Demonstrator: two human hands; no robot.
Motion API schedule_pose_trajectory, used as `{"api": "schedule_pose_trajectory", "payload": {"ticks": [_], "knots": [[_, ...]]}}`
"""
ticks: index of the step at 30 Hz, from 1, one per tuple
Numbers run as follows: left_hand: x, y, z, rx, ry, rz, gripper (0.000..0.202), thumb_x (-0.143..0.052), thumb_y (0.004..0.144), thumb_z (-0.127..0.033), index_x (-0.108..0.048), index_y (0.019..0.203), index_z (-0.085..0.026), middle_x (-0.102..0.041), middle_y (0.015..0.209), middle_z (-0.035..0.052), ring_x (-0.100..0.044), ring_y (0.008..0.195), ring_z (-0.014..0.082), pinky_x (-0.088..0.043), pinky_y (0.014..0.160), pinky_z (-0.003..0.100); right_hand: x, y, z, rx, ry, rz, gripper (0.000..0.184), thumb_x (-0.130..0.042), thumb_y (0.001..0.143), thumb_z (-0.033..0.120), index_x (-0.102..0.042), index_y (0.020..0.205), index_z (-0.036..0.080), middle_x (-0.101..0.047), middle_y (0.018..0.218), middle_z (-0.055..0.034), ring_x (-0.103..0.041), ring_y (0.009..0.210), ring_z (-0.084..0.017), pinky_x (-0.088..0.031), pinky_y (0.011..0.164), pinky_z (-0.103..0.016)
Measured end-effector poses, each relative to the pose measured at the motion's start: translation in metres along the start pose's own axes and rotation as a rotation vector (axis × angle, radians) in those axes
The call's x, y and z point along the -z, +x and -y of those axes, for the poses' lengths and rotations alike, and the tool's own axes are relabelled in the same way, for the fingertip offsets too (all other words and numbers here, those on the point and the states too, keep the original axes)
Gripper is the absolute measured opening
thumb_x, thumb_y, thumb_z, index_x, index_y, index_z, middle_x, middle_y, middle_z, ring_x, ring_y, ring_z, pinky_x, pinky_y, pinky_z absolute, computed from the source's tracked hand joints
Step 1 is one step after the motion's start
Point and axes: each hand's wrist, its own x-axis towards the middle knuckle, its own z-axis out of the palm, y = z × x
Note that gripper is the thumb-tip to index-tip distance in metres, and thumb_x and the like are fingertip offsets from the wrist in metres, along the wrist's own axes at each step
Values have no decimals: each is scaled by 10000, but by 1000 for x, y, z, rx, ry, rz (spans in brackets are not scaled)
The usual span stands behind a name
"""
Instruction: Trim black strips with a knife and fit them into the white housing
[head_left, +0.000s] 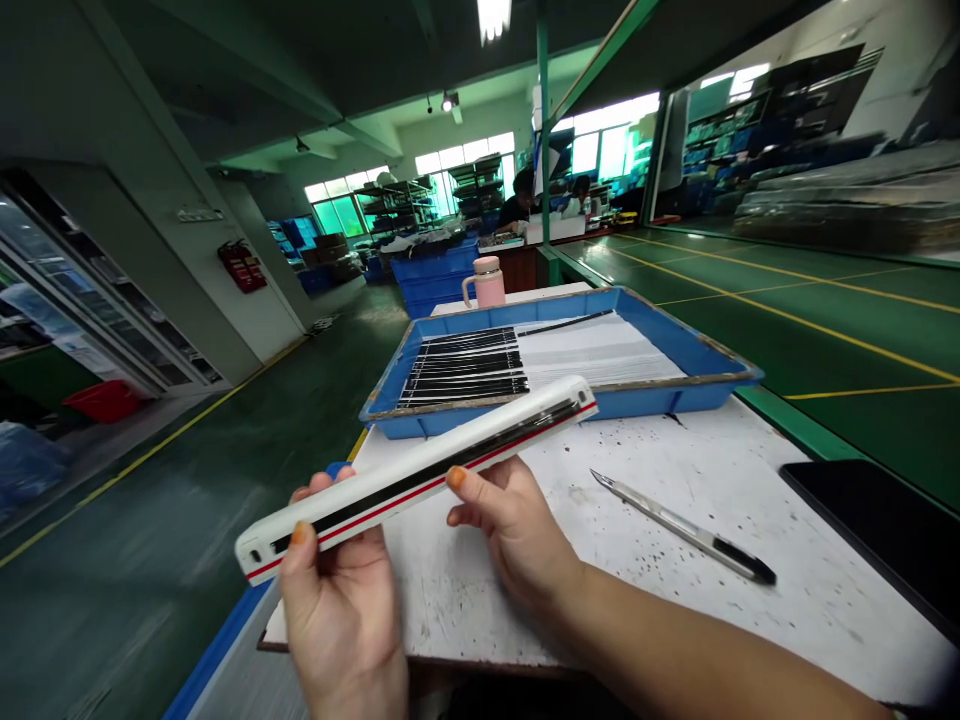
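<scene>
A long white plastic model train car, with a black window strip and a red stripe, is held above the table, its right end tilted up. My left hand grips it near the left end, thumb on the front edge. My right hand holds it right of its middle, thumb at the red stripe and fingers behind, partly hidden. Just beyond it stands a blue tray holding black strips laid side by side and a white sheet. A craft knife lies to the right of my right hand.
The white table has dark specks. A black phone-like slab lies at its right edge. Behind the tray stands a pink mug. Farther back are blue crates, people seated at work and a red bin at left.
</scene>
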Motion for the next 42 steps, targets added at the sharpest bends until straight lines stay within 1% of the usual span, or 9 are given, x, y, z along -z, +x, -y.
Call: {"api": "schedule_pose_trajectory", "payload": {"ticks": [3,8,13,17,22,28,35,38,42], "knots": [[-2,-16,16,0,20,62,183,-589,885,-120,-727,984,-188,-754,1100,-15,-699,1091,186,-606,947,306,-2,-3,-7,-72,9,55,324,-843,749,356,-706,1021,244,-693,1023,-14,-625,969,-188,-508,679,-245],[-1,-30,28,-16,40,140,225,-657,852,-129,-727,1046,-219,-716,1196,-11,-656,1174,189,-561,1009,287,-1,-4,-8,-102,36,9,282,-822,783,349,-705,1011,232,-700,999,-11,-632,932,-161,-490,668,-220],[-3,-26,22,-11,28,132,185,-646,869,-138,-728,1015,-214,-725,1164,-22,-660,1167,195,-520,1073,339,0,-3,-4,-91,76,-36,292,-751,845,433,-684,1018,207,-696,981,-38,-649,882,-172,-464,554,-201],[-7,-23,14,-3,3,65,172,-595,902,-126,-723,988,-201,-749,1112,-23,-665,1159,193,-489,1109,385,0,-2,-3,-82,93,-62,338,-692,879,488,-672,1034,187,-713,978,-70,-679,827,-185,-439,506,-191],[-8,-18,3,33,-4,-12,206,-536,926,-111,-722,956,-195,-768,1068,-24,-688,1118,178,-511,1087,366,3,0,2,-60,67,-74,370,-713,861,496,-692,1025,165,-722,995,-98,-692,850,-206,-435,503,-188],[5,-4,-7,-15,47,55,149,-610,881,-173,-711,987,-203,-768,1082,-21,-683,1126,178,-559,1024,305,6,3,8,-7,37,-124,322,-747,836,482,-709,932,177,-731,951,-76,-687,825,-188,-417,497,-182],[0,-2,-16,21,34,-82,165,-550,910,-165,-709,951,-180,-780,1021,-13,-716,1039,172,-591,976,310,6,3,5,17,-15,-108,315,-776,816,458,-730,877,152,-733,920,-87,-695,822,-197,-425,485,-178],[3,3,-16,2,53,-65,141,-579,884,-174,-703,950,-172,-778,1020,-16,-709,1054,178,-587,987,316,4,1,5,16,-15,-87,325,-764,824,464,-736,900,149,-737,933,-100,-709,845,-220,-436,479,-177],[11,11,-16,-18,60,-22,152,-641,839,-192,-693,979,-164,-774,1036,-20,-692,1088,173,-593,969,278,2,0,6,-3,13,-77,384,-718,846,512,-730,925,136,-736,932,-120,-723,820,-247,-481,475,-204]]}}
